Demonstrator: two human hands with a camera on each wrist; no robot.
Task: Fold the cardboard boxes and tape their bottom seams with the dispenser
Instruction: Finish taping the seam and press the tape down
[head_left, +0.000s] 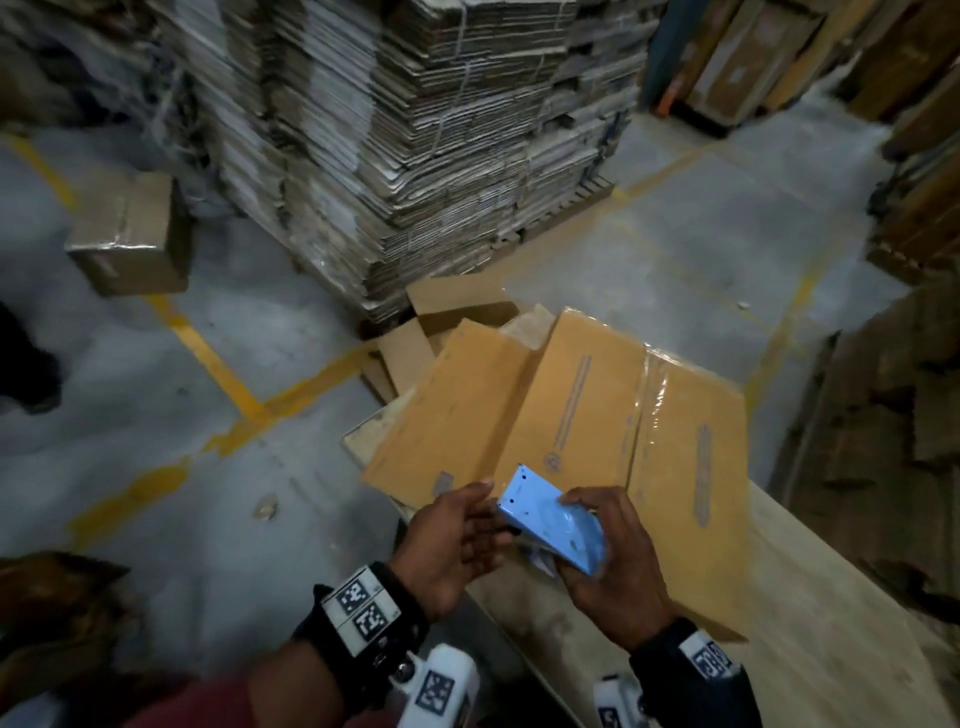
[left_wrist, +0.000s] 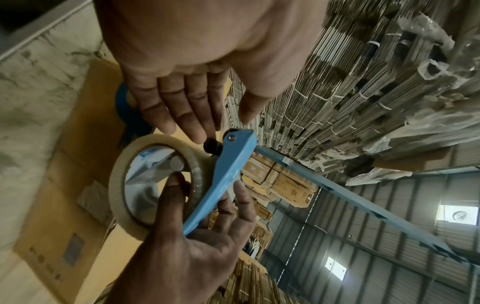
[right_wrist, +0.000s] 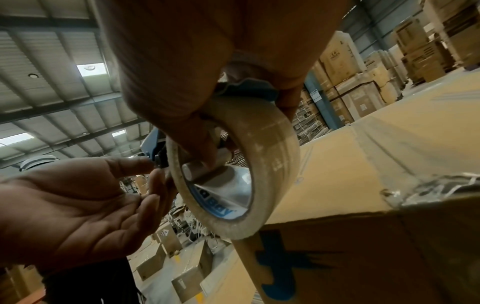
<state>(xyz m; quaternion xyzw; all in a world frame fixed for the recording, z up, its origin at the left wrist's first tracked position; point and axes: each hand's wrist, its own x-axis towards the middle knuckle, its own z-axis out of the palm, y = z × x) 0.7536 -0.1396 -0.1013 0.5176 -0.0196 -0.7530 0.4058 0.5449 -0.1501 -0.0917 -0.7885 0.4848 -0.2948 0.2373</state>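
Tape dispenser (head_left: 553, 522) sits clenched in my right hand (head_left: 615, 558) at six o'clock over the taped cardboard box (head_left: 571, 431), left hand (head_left: 457, 540) released, fingertips (left_wrist: 200, 135) at its roller, so I'd free the tape end before pulling.

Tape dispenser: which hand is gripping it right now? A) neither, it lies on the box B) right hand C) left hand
B: the right hand curls round the blue tape dispenser, while the left hand reaches its straight fingers toward the front end.
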